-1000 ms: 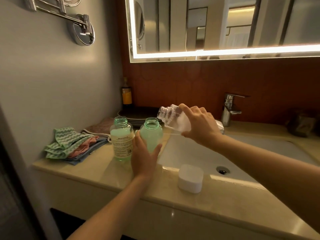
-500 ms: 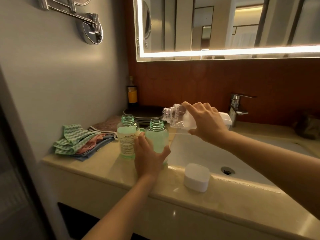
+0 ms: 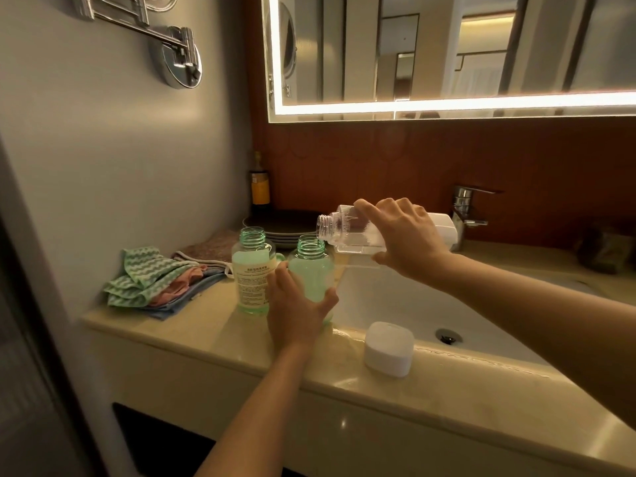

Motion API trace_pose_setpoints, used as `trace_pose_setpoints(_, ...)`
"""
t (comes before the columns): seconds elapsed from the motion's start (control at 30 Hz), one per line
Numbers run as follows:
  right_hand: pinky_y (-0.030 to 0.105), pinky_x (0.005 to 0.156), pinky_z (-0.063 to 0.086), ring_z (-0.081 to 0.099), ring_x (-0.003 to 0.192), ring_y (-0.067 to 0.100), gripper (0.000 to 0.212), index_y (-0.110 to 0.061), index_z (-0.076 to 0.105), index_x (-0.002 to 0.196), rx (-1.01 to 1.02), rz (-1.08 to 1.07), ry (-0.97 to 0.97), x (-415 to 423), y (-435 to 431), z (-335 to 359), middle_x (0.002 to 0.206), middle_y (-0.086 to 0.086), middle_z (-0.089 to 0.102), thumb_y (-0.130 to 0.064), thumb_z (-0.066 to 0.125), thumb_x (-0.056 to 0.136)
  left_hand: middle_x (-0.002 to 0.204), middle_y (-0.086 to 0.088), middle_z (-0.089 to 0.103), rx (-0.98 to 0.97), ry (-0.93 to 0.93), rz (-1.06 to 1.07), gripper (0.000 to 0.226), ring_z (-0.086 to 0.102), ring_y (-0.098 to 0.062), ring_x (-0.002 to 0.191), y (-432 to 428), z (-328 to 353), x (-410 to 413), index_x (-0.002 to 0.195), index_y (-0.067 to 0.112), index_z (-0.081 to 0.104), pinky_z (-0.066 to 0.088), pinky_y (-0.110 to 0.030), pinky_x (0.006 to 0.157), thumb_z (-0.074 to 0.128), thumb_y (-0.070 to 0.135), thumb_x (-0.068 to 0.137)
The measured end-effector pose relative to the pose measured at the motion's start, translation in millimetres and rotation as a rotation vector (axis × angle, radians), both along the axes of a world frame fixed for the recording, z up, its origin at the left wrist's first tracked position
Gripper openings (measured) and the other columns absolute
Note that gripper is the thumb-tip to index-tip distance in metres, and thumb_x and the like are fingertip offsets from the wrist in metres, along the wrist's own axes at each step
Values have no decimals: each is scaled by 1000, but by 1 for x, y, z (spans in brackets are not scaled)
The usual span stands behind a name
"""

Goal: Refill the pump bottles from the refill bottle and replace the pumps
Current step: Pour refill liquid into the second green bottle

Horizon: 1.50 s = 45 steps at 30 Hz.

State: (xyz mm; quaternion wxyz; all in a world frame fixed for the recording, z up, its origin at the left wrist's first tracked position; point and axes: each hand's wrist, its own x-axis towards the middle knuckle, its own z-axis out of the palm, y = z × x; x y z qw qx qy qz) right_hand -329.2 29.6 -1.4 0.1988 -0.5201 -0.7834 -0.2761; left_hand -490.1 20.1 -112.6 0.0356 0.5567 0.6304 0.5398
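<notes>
— What has shifted over the last second?

— Little, but it matters. The right hand [image 3: 406, 235], fingers curled round the clear refill bottle [image 3: 347, 232] just right of frame centre, has brought its open mouth closer to the neck of the unlabelled pump bottle [image 3: 311, 270]. Earlier the mouth sat further right. The tilt looks unchanged, with the mouth pointing left and slightly down.

— Is anything flowing?

— No stream can be made out. Pouring is probably about to start, so the refill step is at hand and the pumps come later. No pump is in view.

— And the other hand?

— The left hand [image 3: 296, 304] wraps the lower body of that bottle, thumb on its right side, steadying it on the table [image 3: 213, 325] at centre frame. The labelled pump bottle [image 3: 253, 273] stands just beside it on the left, also open-necked.

— Room to move?

— The held bottle stands close to the sink [image 3: 395, 297] rim, so a spill to the right would likely land in the basin. A white cap [image 3: 389, 349] sits near the table's front edge, lower right of the hands and apart from them. Cloths [image 3: 155, 280] at left and plates [image 3: 278, 225] behind leave the space above the necks free.
</notes>
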Motion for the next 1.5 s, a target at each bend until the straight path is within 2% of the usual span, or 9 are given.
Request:
trace_pose_setpoints(0.3, 42, 96, 38, 46, 113, 28, 76, -24, 27, 140, 40, -16, -65, -2, 3, 5, 126, 9, 49, -24, 70, 77, 126, -10, 40, -6, 9, 3, 81, 41, -25, 113, -1, 1, -1, 131, 9, 31, 35, -28, 72, 72, 41, 70)
trace_pose_setpoints(0.7, 41, 94, 37, 46, 111, 29, 74, -25, 29, 140, 53, -40, -80, -6, 3, 7, 124, 9, 50, -22, 68, 78, 126, -11, 41, 5, 22, 12, 79, 42, -26, 115, 0, -1, 0, 130, 8, 32, 38, -30, 77, 72, 41, 70)
trace_pose_setpoints(0.87, 41, 94, 36, 45, 111, 29, 76, -25, 27, 140, 50, -47, -91, -7, 3, 8, 124, 8, 49, -22, 69, 77, 127, -11, 41, 10, 22, 12, 80, 41, -25, 115, -2, 0, 0, 132, 8, 32, 33, -26, 76, 71, 41, 71)
trace_pose_setpoints(1.5, 42, 95, 35, 44, 114, 29, 75, -24, 26, 141, 46, -48, -122, -9, 5, 10, 127, 10, 47, -23, 67, 79, 130, -12, 40, 16, 25, -5, 80, 40, -25, 117, -3, 0, -1, 133, 8, 31, 34, -25, 77, 71, 41, 72)
